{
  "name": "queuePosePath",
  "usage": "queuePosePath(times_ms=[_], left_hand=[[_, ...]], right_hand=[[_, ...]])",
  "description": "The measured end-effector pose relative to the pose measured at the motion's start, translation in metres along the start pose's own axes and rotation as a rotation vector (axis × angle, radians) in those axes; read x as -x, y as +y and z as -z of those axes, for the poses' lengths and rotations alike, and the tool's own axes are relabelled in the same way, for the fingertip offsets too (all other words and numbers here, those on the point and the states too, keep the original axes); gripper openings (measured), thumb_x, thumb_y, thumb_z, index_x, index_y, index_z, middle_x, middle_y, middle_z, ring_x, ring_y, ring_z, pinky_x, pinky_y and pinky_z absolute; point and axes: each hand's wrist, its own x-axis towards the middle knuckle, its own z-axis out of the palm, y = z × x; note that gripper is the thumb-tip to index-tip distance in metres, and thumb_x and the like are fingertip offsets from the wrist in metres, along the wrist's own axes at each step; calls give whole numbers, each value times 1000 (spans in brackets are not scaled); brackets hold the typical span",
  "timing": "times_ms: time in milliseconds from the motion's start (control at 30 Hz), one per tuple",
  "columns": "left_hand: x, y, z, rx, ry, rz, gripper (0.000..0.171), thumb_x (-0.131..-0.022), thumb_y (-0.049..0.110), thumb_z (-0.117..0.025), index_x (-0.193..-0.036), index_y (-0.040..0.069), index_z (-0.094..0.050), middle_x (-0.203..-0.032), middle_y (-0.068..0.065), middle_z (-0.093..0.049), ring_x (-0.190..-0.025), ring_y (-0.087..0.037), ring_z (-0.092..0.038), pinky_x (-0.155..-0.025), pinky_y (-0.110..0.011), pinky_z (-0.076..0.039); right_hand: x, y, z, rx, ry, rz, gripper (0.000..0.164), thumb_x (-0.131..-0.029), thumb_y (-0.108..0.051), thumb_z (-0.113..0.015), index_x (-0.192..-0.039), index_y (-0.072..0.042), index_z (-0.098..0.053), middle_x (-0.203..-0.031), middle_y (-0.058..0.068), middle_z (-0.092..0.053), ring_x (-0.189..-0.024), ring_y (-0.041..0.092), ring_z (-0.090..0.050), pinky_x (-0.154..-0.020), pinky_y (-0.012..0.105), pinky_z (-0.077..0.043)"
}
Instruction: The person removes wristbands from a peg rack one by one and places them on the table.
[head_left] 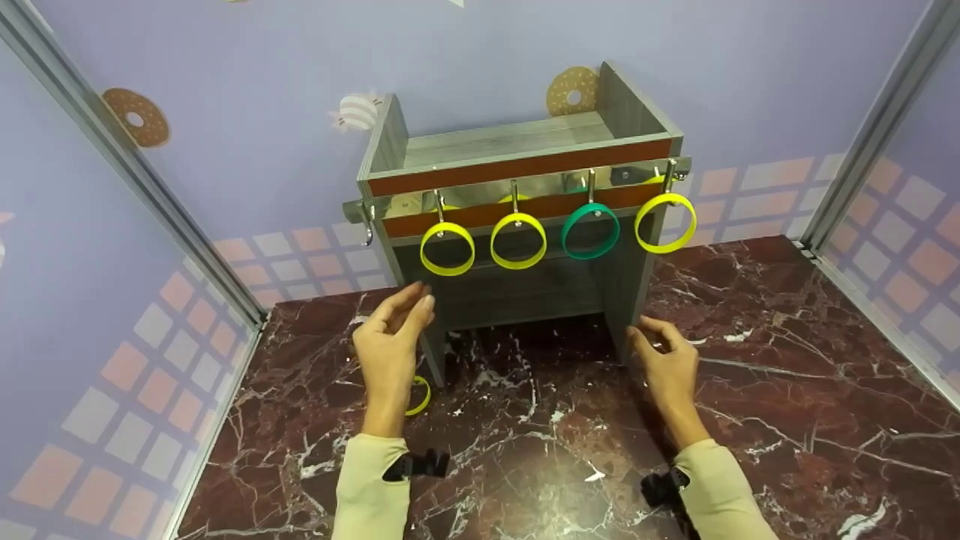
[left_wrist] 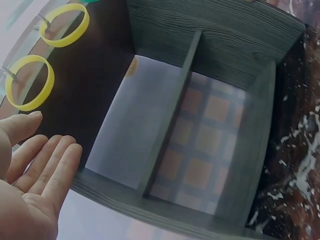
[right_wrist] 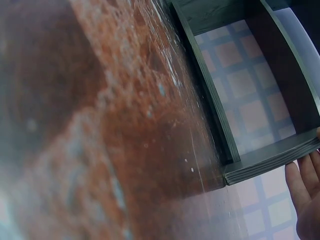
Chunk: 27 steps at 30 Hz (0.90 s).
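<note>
Lilac patterned walls (head_left: 262, 172) enclose a marbled worktop (head_left: 750, 405), where a grey shelf unit (head_left: 517, 296) stands. Three yellow rings (head_left: 519, 265) and a green ring (head_left: 591, 256) hang from its front rail (head_left: 480, 193). The left hand (head_left: 391, 330), empty beside it, has relaxed fingers, thumb apart; the right hand (head_left: 669, 365) pinches a side panel (head_left: 631, 289).

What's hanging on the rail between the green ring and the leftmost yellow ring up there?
One other yellow ring, on its own hook; the head view shows it.
</note>
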Motion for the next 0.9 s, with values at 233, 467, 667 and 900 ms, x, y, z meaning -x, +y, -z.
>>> queuePosePath(times_ms=[233, 467, 667, 900], left_hand=[[-10, 11, -13, 80, 1, 3, 24, -94, -5, -77, -117, -12, -75, -114, -24, -76, -94, -20, -78, -86, -36, -65], [-15, 20, -20, 128, -5, -6, 24, -93, -9, -76, -116, -13, -74, -113, -25, -76, -94, -26, -78, -84, -37, -66], [-18, 24, -22, 169, -2, -16, 23, -91, -12, -76, -114, -14, -73, -105, -24, -76, -88, -25, -78, -81, -36, -67], [-18, 29, -23, 194, 14, -25, 18, -92, -12, -76, -109, -14, -74, -98, -19, -75, -86, -23, -76, -82, -37, -67]], right_hand=[[-1, 0, 1, 5, 16, -2, 23, -95, 4, -78, -114, 15, -73, -103, 29, -74, -73, 4, -68, -61, 10, -53], [-3, 5, 1, -10, 19, -22, 23, -95, 4, -77, -115, 14, -73, -103, 28, -75, -69, 0, -66, -59, 11, -54], [-2, 5, 0, -18, 17, -11, 23, -95, 5, -77, -115, 14, -73, -102, 27, -75, -69, 1, -66, -58, 11, -54], [-1, 5, -1, 5, 16, -6, 22, -95, 3, -78, -114, 12, -74, -103, 25, -76, -72, 4, -67, -62, 11, -54]])
